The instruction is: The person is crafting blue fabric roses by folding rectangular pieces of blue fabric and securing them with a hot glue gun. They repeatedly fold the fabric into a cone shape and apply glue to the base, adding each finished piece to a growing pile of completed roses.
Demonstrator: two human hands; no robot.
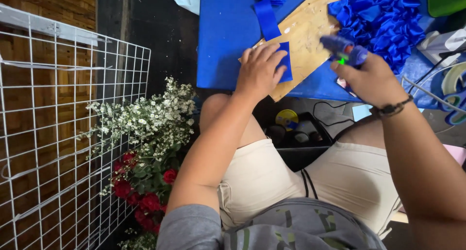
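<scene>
A blue table (pixel 228 31) carries a wooden board (pixel 303 34), evidently laid there to spare its surface. Beside it, a heap of pleated blue ribbon (pixel 378 21) is kept within reach. A folded ribbon piece (pixel 286 60) is pressed flat on the board by the left hand (pixel 259 72), long axis running away from the body. A glue gun (pixel 344 51) is gripped by the right hand (pixel 371 80), nozzle aimed leftward at the board.

- Grey short sleeve (pixel 187 226), left arm.
- Grey shirt (pixel 301 230) with green-and-dark print at front.
- Cream shorts (pixel 257 177); thin dark drawstring (pixel 307 182) hanging between legs.
- Dark beaded bracelet (pixel 392 108) on right wrist.
</scene>
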